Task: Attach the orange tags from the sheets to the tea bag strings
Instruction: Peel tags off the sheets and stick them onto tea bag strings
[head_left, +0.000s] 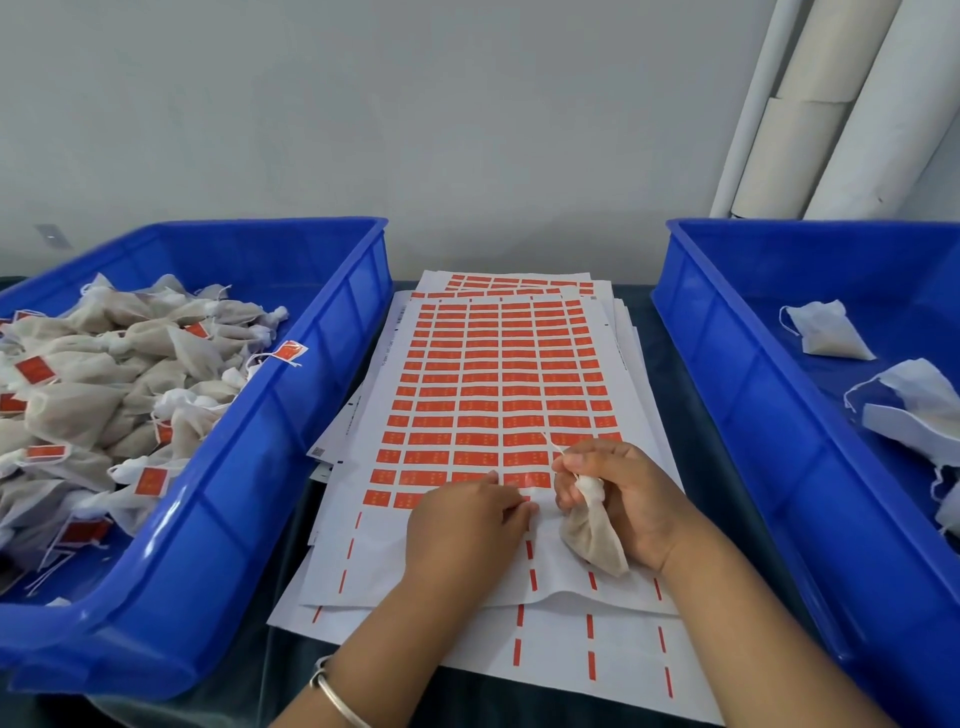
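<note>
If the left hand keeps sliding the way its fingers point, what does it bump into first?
Probably the right hand holding the tea bag. The left hand points right across the tag sheet, and the gap between them looks tiny, though depth is unclear.

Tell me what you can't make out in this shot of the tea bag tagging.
- Print on the orange tags: too small, head view.
- Left hand fingertips: the hand's own back hides any tag being peeled.
- Right bin: cut off by the frame edge.
- Lower sheets: covered by the top sheet.

Head view, looking forward and down, close over table (291, 654)
</note>
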